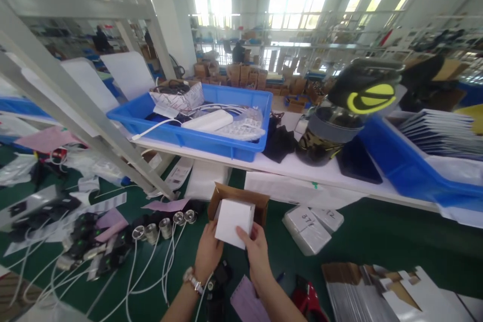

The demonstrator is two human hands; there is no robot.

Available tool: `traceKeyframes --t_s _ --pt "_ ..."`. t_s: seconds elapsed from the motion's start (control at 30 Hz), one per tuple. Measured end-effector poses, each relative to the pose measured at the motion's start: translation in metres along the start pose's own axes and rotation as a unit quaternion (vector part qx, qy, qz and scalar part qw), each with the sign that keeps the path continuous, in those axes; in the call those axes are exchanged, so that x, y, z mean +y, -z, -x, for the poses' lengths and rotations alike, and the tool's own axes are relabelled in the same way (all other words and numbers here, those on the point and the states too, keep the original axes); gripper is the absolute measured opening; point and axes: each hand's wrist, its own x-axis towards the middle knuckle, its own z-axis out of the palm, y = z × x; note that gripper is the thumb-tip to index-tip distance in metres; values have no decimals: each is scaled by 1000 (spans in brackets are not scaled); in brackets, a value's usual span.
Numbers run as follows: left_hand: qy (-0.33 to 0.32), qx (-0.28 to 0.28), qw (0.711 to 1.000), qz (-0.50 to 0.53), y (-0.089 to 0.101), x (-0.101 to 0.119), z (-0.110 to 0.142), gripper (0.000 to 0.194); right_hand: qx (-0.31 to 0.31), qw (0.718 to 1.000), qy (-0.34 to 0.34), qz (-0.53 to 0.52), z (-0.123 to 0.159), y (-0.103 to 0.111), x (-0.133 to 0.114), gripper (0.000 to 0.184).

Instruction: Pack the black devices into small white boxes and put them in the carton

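White card box (234, 221) sits between both hands, held above the green desk (377, 241) and partly inside the mouth of an open brown carton (260, 201). My left hand (207, 254) has its fingers wrapped on the box's lower left edge; my right hand (256, 251) pinches its lower right corner, thumb on the front face. I judge the box about halfway seated: its upper part is within the carton, the lower part is out, and the flaps stand open. Just left lies a row of metal plugs (162, 226) on white cables. Flat carton blanks (362, 287) wait at the right.
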Motion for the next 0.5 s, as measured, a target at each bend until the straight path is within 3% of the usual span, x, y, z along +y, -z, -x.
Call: traceKeyframes --t_s 0.1,0.17,0.3,0.5 --pt "-60 -70 990 -108 -11 -21 -3 53 46 992 13 114 -33 -11 7 70" --pt "-69 -85 984 -144 -18 -26 -1 47 67 984 15 163 -45 -11 12 71" --pt "-66 -77 983 -150 -21 -21 4 34 80 963 20 255 -44 -7 9 65" --pt "-89 -43 992 -81 -23 -32 7 32 74 900 10 430 -36 1 -7 59"
